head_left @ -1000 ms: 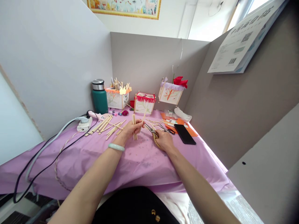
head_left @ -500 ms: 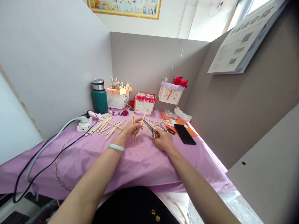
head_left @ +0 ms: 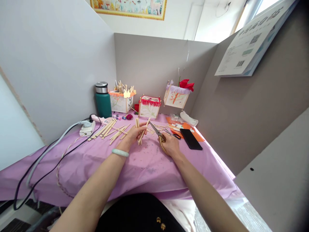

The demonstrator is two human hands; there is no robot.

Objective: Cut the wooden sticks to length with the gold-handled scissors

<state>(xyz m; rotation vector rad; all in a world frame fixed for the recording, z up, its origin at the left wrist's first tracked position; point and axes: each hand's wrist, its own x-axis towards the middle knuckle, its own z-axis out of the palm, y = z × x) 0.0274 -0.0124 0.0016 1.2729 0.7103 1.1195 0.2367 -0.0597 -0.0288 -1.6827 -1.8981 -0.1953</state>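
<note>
Several thin wooden sticks (head_left: 139,140) stand roughly upright in the closed fingers of my left hand (head_left: 134,134); one of them leans to the right, its top end showing above the fingers. My right hand (head_left: 171,145) is closed around the gold-coloured handles of a pair of scissors (head_left: 156,129). The blades point up and left, close to the tip of the leaning stick; whether they touch it I cannot tell. Loose wooden sticks (head_left: 106,129) lie on the purple cloth left of my left hand, and smaller sticks are scattered behind the scissors.
A green bottle (head_left: 103,102) stands at the back left beside decorated paper boxes (head_left: 149,111). To the right lie a black phone (head_left: 191,139), orange paper (head_left: 200,136) and a second pair of scissors (head_left: 177,136). Cables run from a power strip (head_left: 87,129) over the left table edge.
The leaning stick has shifted slightly in my left hand, its top end a little lower. The scissors' blades have turned slightly upward. Both arms are almost still.
</note>
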